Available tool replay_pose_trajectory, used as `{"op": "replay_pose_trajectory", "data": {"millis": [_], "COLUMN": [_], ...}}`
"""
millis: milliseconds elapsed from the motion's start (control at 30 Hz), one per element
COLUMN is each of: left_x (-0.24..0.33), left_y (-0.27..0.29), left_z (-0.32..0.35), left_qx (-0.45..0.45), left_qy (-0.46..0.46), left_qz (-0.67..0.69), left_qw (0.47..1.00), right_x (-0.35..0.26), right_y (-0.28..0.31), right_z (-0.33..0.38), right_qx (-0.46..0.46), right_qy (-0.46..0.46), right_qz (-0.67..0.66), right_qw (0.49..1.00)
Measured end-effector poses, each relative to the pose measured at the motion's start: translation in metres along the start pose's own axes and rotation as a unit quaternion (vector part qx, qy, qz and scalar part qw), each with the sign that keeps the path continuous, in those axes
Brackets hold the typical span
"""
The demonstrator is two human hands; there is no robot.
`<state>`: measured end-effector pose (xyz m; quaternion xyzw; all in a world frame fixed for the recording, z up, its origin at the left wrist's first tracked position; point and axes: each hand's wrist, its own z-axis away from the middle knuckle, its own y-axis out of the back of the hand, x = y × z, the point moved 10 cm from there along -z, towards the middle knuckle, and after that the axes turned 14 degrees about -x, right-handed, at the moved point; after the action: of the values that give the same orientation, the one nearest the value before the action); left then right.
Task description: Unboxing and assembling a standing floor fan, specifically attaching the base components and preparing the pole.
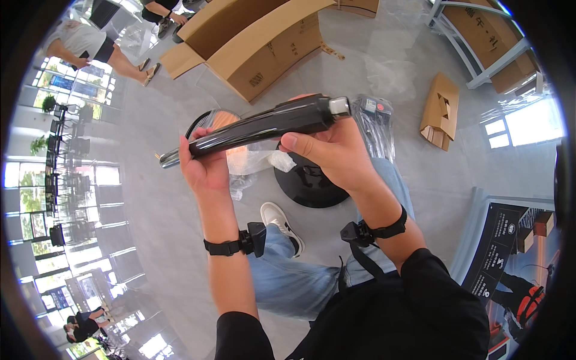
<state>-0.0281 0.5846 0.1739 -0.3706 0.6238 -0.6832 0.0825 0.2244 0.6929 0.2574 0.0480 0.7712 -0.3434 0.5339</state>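
Both of my hands hold up a glossy black stand pole (252,130), tilted up toward the right. A bright metal stub (339,107) ends its thicker right end, and a thin metal tube (170,158) shows at its left end. My left hand (204,168) cradles the thinner part, fingers curled around it from below. Round the thick part closes my right hand (336,150), its thumb along the near side. Below the pole a round black base (309,185) lies on the floor, partly hidden by my right hand. Crumpled clear plastic wrap (264,161) lies beside it.
Behind the pole lies a round black-rimmed grille (197,123), partly hidden. A plastic-wrapped part (377,123) lies to its right. Beyond stand a big open carton (273,57) and a small cardboard piece (440,111). A metal rack (480,78) is far right; people (81,45) are at far left.
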Motion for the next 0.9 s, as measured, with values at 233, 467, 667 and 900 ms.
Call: {"op": "replay_pose_trajectory", "data": {"millis": [233, 467, 667, 900], "left_x": [0.015, 0.008, 0.010, 0.026], "left_y": [0.000, 0.021, 0.050, 0.033], "left_z": [0.006, 0.015, 0.010, 0.016], "left_qx": [0.058, 0.110, 0.084, 0.171], "left_qy": [-0.036, 0.024, 0.098, -0.026], "left_qz": [-0.007, 0.002, -0.103, -0.073], "left_qw": [0.998, 0.994, 0.986, 0.982], "right_x": [-0.015, -0.036, -0.058, -0.019], "right_y": [-0.015, -0.049, -0.077, -0.002], "right_z": [0.001, 0.012, 0.016, 0.001], "right_qx": [-0.028, -0.039, -0.043, -0.026], "right_qy": [0.050, 0.068, 0.186, -0.046], "right_qz": [-0.007, 0.237, 0.361, 0.304], "right_qw": [0.998, 0.968, 0.913, 0.951]}}
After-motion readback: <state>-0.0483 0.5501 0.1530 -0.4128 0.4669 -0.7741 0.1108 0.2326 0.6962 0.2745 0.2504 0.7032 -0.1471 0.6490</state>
